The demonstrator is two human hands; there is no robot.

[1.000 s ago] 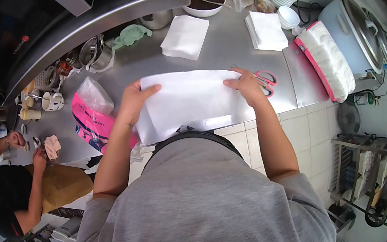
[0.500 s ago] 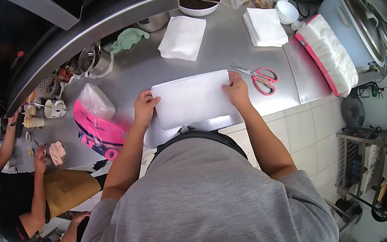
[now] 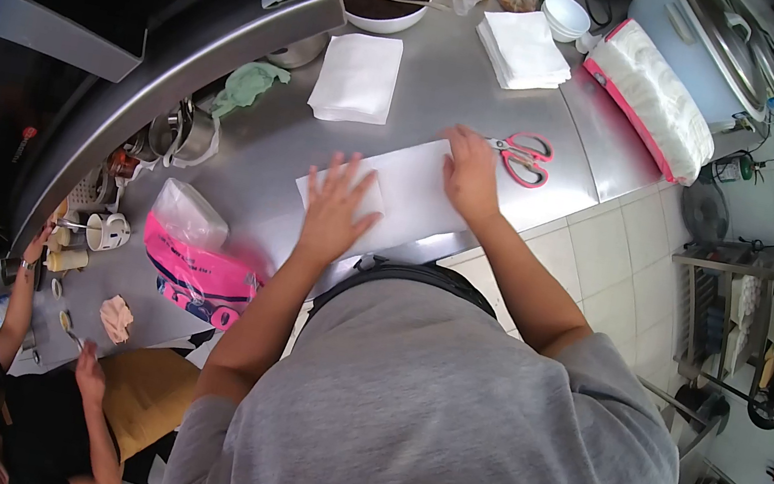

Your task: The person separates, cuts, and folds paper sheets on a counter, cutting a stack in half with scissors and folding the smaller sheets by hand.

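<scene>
Some white paper point(image 3: 412, 180) lying on the steel counter point(image 3: 434, 72), close to the front edge. Left hand point(image 3: 337, 214) on its left part: palm down, with fingers stretched wide apart, without any grip. Right hand point(image 3: 470, 176) at its right end: fingers half bent and close together; cannot tell about any hold on the paper. Just beside, scissors point(image 3: 509, 150) with pink handles. Farther back, a pile of white sheets point(image 3: 356, 78), and behind, a white bowl point(image 3: 386, 27) with dark brown content.
</scene>
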